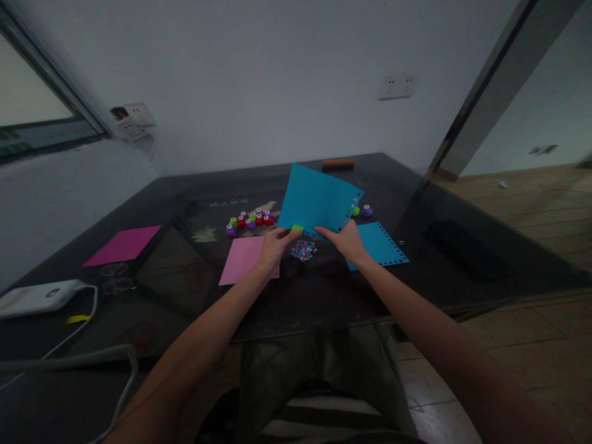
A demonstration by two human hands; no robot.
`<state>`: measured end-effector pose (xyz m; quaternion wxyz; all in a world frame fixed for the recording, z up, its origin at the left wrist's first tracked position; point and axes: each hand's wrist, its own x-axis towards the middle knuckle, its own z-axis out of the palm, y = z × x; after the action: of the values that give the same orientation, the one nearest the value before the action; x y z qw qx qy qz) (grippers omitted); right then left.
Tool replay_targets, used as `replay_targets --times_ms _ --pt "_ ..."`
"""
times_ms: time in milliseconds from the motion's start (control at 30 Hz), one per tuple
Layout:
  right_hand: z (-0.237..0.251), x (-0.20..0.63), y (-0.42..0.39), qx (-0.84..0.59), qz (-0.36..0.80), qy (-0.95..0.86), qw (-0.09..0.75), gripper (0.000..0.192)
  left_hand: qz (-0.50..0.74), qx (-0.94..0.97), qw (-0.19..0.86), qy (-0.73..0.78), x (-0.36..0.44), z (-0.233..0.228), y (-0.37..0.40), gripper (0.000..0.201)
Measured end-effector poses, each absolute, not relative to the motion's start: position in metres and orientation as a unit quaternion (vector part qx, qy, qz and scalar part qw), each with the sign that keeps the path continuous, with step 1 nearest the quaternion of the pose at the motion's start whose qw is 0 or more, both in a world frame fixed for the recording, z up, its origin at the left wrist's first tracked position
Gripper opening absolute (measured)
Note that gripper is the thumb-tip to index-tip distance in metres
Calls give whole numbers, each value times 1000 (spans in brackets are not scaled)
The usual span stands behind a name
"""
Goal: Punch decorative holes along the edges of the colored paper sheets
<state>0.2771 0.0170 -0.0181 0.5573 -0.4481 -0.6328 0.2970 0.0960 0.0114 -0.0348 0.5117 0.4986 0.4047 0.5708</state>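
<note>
A blue sheet of paper (pixel 319 198) is held up at a tilt above the table between my two hands, with small holes along its right edge. My left hand (pixel 274 246) is closed on a small green craft punch (pixel 297 229) at the sheet's lower edge. On the other side, my right hand (pixel 346 240) pinches the sheet by its lower right corner. Beneath the sheet lies a pile of small colored paper cutouts (pixel 303 250). A pink sheet (pixel 241 261) is partly under my left forearm, and another blue sheet (pixel 380 244) with punched edges lies by my right hand.
Several purple, red and green punches (pixel 250 219) stand back left; a purple punch (pixel 367 211) sits at the right. A magenta sheet (pixel 124 245), glasses (pixel 116 280) and a white device with a cable (pixel 41 297) lie left. A dark case (pixel 467 250) lies right.
</note>
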Motion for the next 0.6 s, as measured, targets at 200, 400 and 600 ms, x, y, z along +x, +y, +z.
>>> replay_targets --times_ms 200,400,600 --pt "-20 279 21 -453 292 -630 559 29 560 494 526 408 97 -34 12 31" --pt "-23 281 25 -455 295 -635 550 20 538 480 555 415 97 -31 11 32" --pt "-22 281 24 -462 299 -631 547 24 541 470 565 409 97 -31 10 30"
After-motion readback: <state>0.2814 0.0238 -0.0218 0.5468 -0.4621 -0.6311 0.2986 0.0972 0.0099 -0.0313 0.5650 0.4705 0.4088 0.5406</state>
